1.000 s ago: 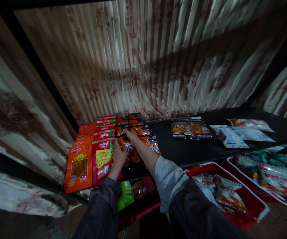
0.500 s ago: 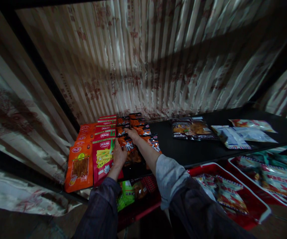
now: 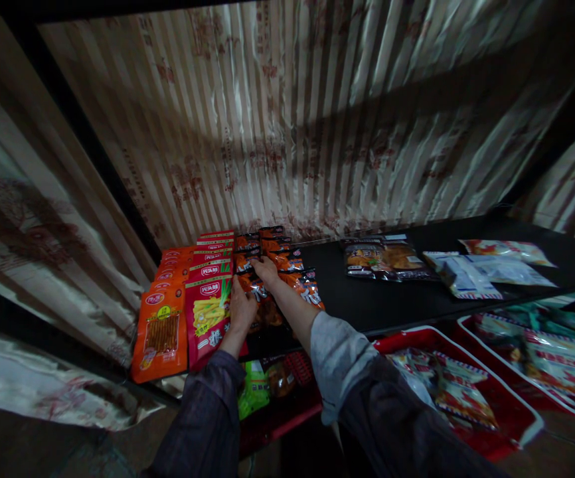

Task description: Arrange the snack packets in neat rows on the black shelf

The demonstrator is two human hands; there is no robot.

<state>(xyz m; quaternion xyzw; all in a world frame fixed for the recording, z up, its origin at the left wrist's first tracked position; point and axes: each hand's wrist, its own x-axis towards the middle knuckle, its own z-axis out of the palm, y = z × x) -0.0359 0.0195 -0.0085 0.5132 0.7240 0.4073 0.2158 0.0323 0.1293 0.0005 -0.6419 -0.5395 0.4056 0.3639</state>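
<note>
My left hand (image 3: 242, 309) is at the left edge of a black-and-orange snack packet (image 3: 267, 315), the front one of its row, with fingers closed on that edge. My right hand (image 3: 266, 272) reaches over the packet's upper end, its fingertips closed and pressed at the top edge; part of them is hidden. Just left of my left hand stands a row of pink snack bags (image 3: 206, 312) with yellow sticks printed on them. Beyond it is a row of orange snack bags (image 3: 162, 332). A second row of black-and-orange packets (image 3: 303, 285) lies right of my right wrist.
Farther right on the black shelf (image 3: 332, 272) lie dark brown snack packs (image 3: 382, 257) and several white-and-red packets (image 3: 471, 272). Red baskets (image 3: 509, 398) of snacks stand below the front edge. A green packet (image 3: 253, 388) shows under my arms. Striped sheeting (image 3: 287, 119) hangs behind.
My left hand has shifted very slightly right along the front packet. My right hand stays at the packet's top with its fingers nearly unmoved. The rows of bags look the same.
</note>
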